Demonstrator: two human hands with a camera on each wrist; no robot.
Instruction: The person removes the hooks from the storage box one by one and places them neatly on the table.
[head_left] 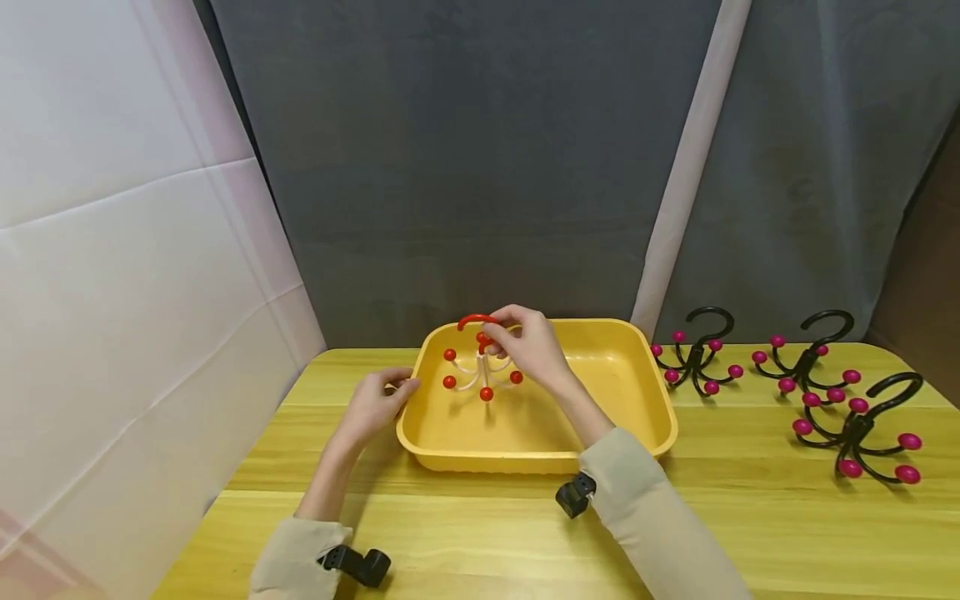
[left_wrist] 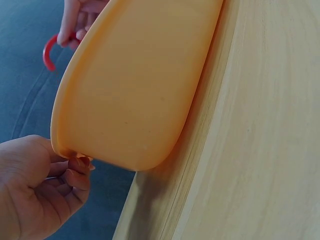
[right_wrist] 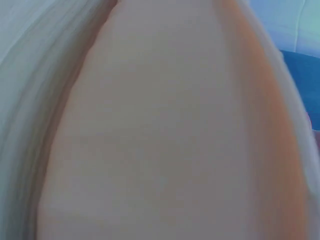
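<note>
Over the left half of a yellow plastic basin, my right hand pinches a rotating hook hanger by its red hook. White arms tipped with red balls spread out below the fingers, inside the basin's outline. My left hand holds the basin's left rim, thumb and fingertips at the edge, as the left wrist view also shows. In that view the red hook sticks out past the far rim beside the right hand. Mostly a blurred forearm fills the right wrist view.
Three black hook hangers with pink balls, a back one, a middle one and a nearer one, stand right of the basin on the wooden table. A grey curtain hangs behind, white fabric at left.
</note>
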